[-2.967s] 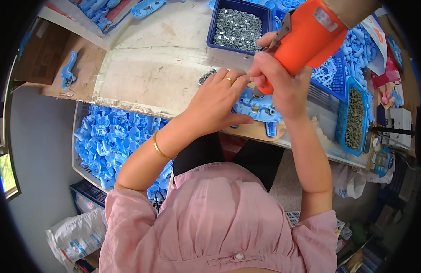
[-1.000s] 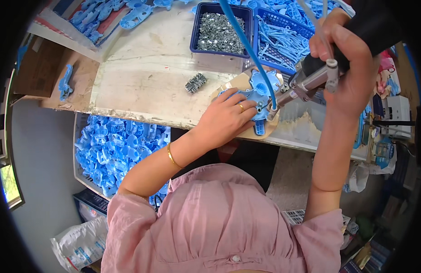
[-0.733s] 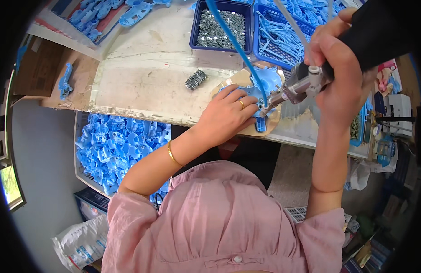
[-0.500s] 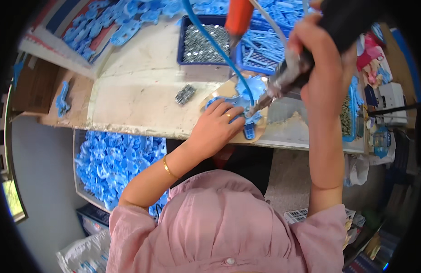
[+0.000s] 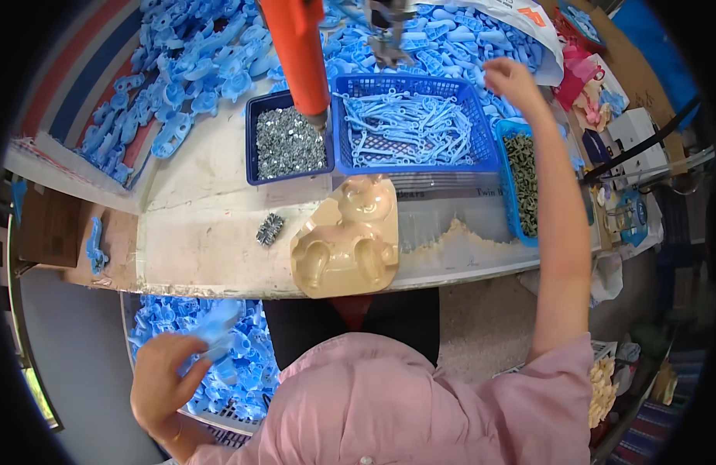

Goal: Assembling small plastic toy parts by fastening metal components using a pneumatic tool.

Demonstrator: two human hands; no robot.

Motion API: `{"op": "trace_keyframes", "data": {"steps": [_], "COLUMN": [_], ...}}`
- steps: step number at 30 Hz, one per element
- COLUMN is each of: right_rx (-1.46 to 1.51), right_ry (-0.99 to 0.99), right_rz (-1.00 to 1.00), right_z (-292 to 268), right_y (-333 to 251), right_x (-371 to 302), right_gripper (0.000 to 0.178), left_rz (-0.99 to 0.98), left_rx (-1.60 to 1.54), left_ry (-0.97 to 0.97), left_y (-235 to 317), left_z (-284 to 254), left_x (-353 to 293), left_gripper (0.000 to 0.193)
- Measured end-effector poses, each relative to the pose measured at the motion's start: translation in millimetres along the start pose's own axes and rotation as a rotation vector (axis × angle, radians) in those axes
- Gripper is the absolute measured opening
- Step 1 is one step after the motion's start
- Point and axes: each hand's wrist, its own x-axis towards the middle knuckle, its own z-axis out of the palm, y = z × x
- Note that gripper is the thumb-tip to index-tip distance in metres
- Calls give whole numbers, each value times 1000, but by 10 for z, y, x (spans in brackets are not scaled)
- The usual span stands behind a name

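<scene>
The left hand (image 5: 163,381) is low at the person's left side, fingers curled around a blue plastic part (image 5: 217,332), which it holds just above a crate (image 5: 189,364) full of like blue parts below the table edge. The grip is closed on the part; the thumb side shows, and the part sticks up and forward from the fingers.

The right hand (image 5: 511,80) is raised far forward and to the right, well apart from the left, over the far rim of a blue basket (image 5: 413,128) of pale blue pieces. Its fingers are loosely curled; whether they pinch anything cannot be told.

Between the two hands, at the near edge of the table (image 5: 211,209), lies a tan moulded jig (image 5: 348,239), nothing seated in it. Just left of the jig sits a small cluster of screws (image 5: 269,229). Beyond it stands a dark blue tray (image 5: 289,144) of screws, with an orange driver (image 5: 297,50) hanging over the tray's right edge, no hand on it. Right of the basket is a narrow bin (image 5: 521,184) of dark screws. Loose blue parts (image 5: 195,74) lie heaped at the far left of the table.
</scene>
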Motion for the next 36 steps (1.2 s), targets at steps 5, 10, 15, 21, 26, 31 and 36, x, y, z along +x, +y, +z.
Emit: {"op": "trace_keyframes", "data": {"steps": [5, 10, 15, 21, 26, 31, 36], "right_rx": [-216, -864, -804, 246, 499, 493, -211], "right_ry": [125, 289, 331, -518, -1110, -806, 198], "right_rz": [-180, -45, -90, -23, 115, 102, -368], "right_z": [753, 1277, 1171, 641, 897, 756, 1093], "right_y": [339, 34, 11, -762, -1335, -887, -17], "right_x": [409, 742, 816, -153, -1065, -507, 796], "right_gripper": [24, 38, 40, 24, 32, 32, 33], "left_rz": [-269, -62, 362, 493, 710, 782, 646], "left_rx": [60, -31, -43, -41, -106, -182, -280], "left_ry": [158, 136, 195, 443, 561, 565, 588], "left_y": [184, 368, 595, 870, 1019, 912, 884], "left_z": [19, 113, 250, 551, 962, 1031, 976], "left_x": [-216, 411, 1098, 1771, 2201, 2086, 1885], "left_gripper": [47, 49, 44, 50, 55, 37, 40]}}
